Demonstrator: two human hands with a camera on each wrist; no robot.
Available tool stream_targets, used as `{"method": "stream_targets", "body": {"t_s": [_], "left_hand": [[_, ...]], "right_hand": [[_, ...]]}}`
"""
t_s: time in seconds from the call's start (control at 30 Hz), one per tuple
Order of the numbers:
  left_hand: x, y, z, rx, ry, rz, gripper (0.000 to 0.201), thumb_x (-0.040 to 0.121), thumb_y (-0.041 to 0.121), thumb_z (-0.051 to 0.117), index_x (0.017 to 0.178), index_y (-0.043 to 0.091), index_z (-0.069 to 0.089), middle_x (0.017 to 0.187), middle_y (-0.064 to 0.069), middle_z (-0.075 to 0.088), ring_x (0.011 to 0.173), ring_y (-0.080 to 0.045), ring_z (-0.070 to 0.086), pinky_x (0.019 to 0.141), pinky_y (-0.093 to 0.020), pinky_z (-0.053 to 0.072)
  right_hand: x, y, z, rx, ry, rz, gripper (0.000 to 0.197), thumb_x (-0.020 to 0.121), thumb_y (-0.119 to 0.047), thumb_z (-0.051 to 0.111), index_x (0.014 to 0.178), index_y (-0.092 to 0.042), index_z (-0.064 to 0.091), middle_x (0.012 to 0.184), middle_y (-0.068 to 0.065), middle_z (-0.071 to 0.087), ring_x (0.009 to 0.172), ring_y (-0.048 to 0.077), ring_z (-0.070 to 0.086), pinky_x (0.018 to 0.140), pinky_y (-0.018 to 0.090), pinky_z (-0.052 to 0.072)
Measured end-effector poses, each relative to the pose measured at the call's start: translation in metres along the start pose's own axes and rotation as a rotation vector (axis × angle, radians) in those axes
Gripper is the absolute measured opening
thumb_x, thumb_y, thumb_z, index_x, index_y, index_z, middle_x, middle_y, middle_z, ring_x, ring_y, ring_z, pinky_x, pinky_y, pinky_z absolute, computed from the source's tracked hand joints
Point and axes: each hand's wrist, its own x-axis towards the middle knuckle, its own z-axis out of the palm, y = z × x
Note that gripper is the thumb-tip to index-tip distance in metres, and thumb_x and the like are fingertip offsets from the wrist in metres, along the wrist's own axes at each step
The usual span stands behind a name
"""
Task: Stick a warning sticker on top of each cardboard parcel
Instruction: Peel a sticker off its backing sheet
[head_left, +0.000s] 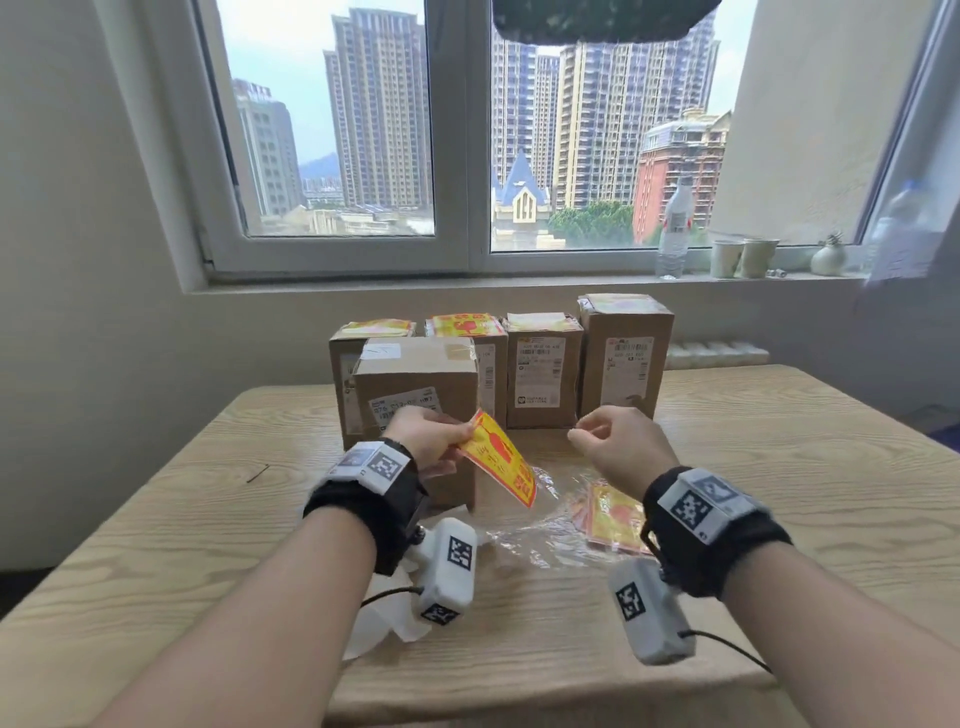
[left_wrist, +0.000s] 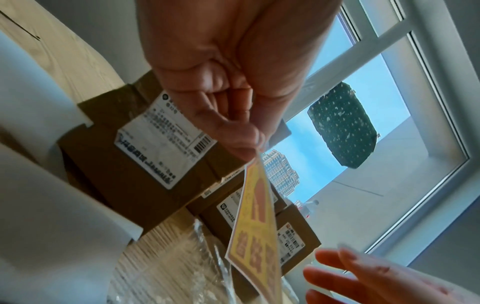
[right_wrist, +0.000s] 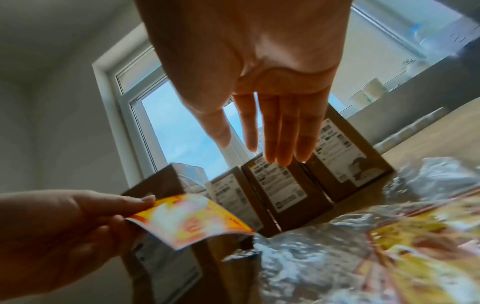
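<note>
Five cardboard parcels stand on the table. The front parcel (head_left: 415, 387) has a bare top with only tape and a white label. The four behind it, such as the tall right one (head_left: 623, 353), carry yellow-and-red stickers on top. My left hand (head_left: 464, 435) pinches one corner of a yellow-and-red warning sticker (head_left: 500, 458), which hangs in front of the front parcel. The pinch (left_wrist: 255, 145) and sticker (left_wrist: 255, 226) also show in the left wrist view. My right hand (head_left: 582, 432) hovers beside the sticker, holding nothing, its fingers (right_wrist: 283, 139) straight.
A stack of spare stickers (head_left: 613, 514) lies in crinkled clear plastic (head_left: 540, 525) under my right wrist. White backing sheets (head_left: 382, 629) lie near the table's front edge. A water bottle (head_left: 674, 228), two paper cups (head_left: 743, 257) and a small vase (head_left: 827, 257) stand on the windowsill.
</note>
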Motion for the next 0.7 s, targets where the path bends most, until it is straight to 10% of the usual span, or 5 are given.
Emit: {"method": "stream_targets", "body": {"t_s": [0.27, 0.4, 0.5, 0.7], "left_hand": [[-0.027, 0.002, -0.015, -0.224, -0.181, 0.024, 0.015, 0.092, 0.008, 0.059, 0.104, 0.0, 0.061, 0.086, -0.012, 0.07, 0.067, -0.016, 0.068, 0.06, -0.023, 0.06], [-0.031, 0.0, -0.012, -0.174, -0.287, 0.055, 0.011, 0.092, 0.009, 0.06, 0.101, 0.003, 0.064, 0.084, -0.008, 0.072, 0.063, -0.013, 0.071, 0.054, -0.023, 0.058], [-0.031, 0.0, -0.008, -0.11, -0.327, 0.085, 0.013, 0.091, 0.01, 0.061, 0.102, 0.006, 0.067, 0.084, -0.006, 0.074, 0.065, -0.01, 0.071, 0.056, -0.021, 0.058], [-0.03, 0.003, 0.003, -0.084, -0.353, 0.096, 0.009, 0.09, 0.007, 0.062, 0.093, 0.009, 0.07, 0.084, -0.007, 0.075, 0.064, -0.01, 0.07, 0.055, -0.019, 0.055]], "right_hand": [[-0.011, -0.027, 0.015, 0.383, -0.258, 0.188, 0.038, 0.087, -0.037, 0.065, 0.112, -0.012, 0.05, 0.097, 0.002, 0.065, 0.087, 0.02, 0.068, 0.083, 0.039, 0.059], [-0.008, -0.027, 0.01, 0.604, -0.118, 0.203, 0.045, 0.086, -0.003, 0.066, 0.127, -0.007, 0.049, 0.103, 0.008, 0.068, 0.087, 0.019, 0.069, 0.075, 0.034, 0.059], [-0.005, -0.028, 0.003, 0.586, -0.067, 0.164, 0.041, 0.088, 0.0, 0.062, 0.127, -0.008, 0.05, 0.1, 0.007, 0.067, 0.082, 0.016, 0.067, 0.062, 0.023, 0.053], [-0.003, -0.018, 0.0, 0.612, -0.059, 0.173, 0.036, 0.09, 0.0, 0.059, 0.124, -0.008, 0.051, 0.102, 0.008, 0.066, 0.091, 0.022, 0.068, 0.073, 0.03, 0.057]]}}
